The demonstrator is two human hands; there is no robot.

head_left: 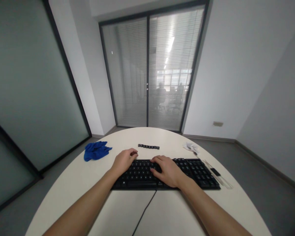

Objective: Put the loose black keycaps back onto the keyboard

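A black keyboard [142,172] lies on the table below both of my hands. My left hand [124,161] rests at its upper left corner, with the thumb and fingers curled close together; whether anything small is between them is hidden. Over the middle keys is my right hand [168,170], its thumb spread away from the bent fingers, touching the keyboard and holding nothing that I can see. Beyond the keyboard, several loose black keycaps [148,146] sit in a row.
A crumpled blue cloth [97,150] lies at the left on the round white table [71,193]. To the right are a white crumpled item [191,147], thin sticks [221,179] and a small black piece [215,172]. A black cable [145,209] runs toward me.
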